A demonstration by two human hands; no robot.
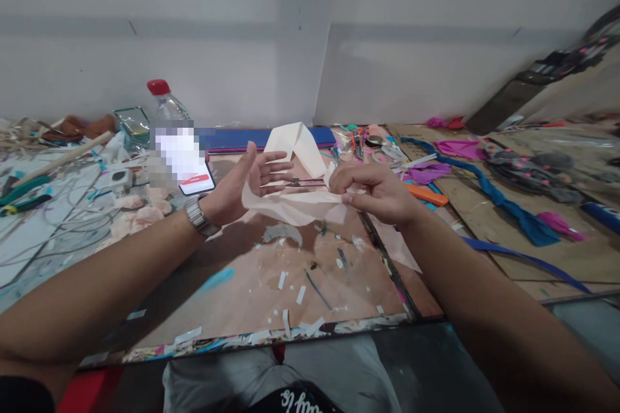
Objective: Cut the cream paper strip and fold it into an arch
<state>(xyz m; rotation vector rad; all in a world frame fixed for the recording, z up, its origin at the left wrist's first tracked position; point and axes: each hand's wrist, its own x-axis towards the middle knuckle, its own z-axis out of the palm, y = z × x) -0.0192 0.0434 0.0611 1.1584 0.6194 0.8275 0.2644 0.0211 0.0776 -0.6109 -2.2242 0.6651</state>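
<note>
A thin, pale, translucent sheet (305, 208) stretches between my two hands above the work table. My right hand (372, 190) pinches its right end, fingers curled and thumb pressed against it. My left hand (242, 184), with a metal watch on the wrist, has its fingers spread and palm turned inward; the sheet's left end lies against the palm and thumb side. Behind the hands stands a folded cream paper piece (295, 142). Scissors or a similar thin tool (307, 182) lie partly hidden between the hands.
On the left are a lit phone (196, 177), a red-capped bottle (167, 103), cables and green-handled pliers (26, 197). An orange cutter (426, 194), blue fabric strip (504, 197) and pink scraps lie right. Paper bits dot the table (261, 290); a wall rises behind.
</note>
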